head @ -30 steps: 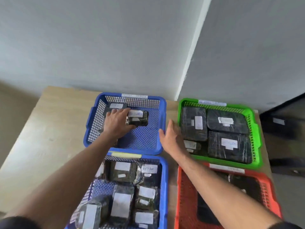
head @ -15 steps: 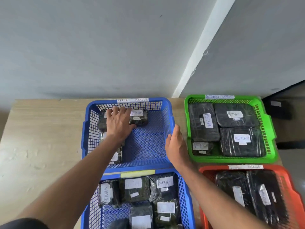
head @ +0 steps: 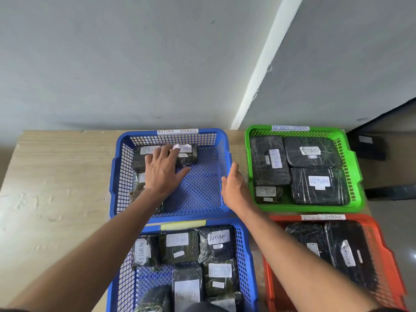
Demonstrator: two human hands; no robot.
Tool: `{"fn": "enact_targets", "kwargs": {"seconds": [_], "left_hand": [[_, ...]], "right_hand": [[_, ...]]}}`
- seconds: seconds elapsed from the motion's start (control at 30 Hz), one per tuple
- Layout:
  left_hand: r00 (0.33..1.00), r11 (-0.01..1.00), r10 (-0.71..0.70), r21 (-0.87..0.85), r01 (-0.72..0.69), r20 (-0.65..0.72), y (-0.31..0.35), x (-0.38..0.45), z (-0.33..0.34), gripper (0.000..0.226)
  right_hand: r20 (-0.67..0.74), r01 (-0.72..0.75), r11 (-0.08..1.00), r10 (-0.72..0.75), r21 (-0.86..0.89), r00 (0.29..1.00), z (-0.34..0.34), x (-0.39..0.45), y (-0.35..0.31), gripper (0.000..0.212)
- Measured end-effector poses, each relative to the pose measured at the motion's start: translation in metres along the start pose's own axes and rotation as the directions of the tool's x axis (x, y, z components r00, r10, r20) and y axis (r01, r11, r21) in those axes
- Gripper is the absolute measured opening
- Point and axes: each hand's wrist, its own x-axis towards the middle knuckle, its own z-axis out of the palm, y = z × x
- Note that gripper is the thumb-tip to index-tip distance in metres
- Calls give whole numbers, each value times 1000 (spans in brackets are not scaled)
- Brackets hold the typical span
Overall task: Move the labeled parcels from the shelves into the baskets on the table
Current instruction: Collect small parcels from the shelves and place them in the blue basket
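Note:
My left hand lies flat, fingers straight, inside the far blue basket tagged "RETURN OVERDUE". Its fingertips touch the black wrapped parcels with white "RETURN" labels at the basket's back left. Another parcel sits under my wrist, partly hidden. My right hand is outside the basket with its fingers straight against the right rim, holding nothing.
A green basket at the right holds several black labeled parcels. A near blue basket and an orange basket also hold parcels. All stand on a light wooden table against a grey wall. Dark shelving shows at far right.
My left hand has flattened over the parcels in the far blue basket and slid slightly back. The right hand stays by the rim. The view has tilted down a little.

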Motion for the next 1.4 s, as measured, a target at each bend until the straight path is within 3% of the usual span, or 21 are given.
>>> {"fn": "enact_targets", "kwargs": {"seconds": [0.13, 0.33, 0.6, 0.83, 1.03, 1.4], "left_hand": [[991, 972, 119, -197, -130, -65, 43, -33, -24, 66], [926, 837, 331, -396, -377, -182, 162, -70, -49, 71], [745, 641, 626, -391, -660, -230, 416, -122, -48, 79], [677, 495, 677, -502, -710, -289, 624, -175, -54, 75], [687, 493, 695, -554, -671, -212, 737, -184, -62, 75], [793, 516, 599, -706, -486, -109, 904, -82, -50, 37]], "right_hand": [[10, 115, 992, -116, 56, 993, -34, -13, -1, 43], [-258, 342, 939, -323, 31, 910, -126, -75, 59, 53], [-501, 213, 977, -188, -7, 845, -300, -184, 269, 55], [-621, 117, 992, -125, -54, 774, -432, -278, 420, 40], [-657, 80, 997, -72, -18, 750, -521, -305, 485, 37], [-620, 51, 998, -59, -29, 782, -656, -231, 598, 38]]}}
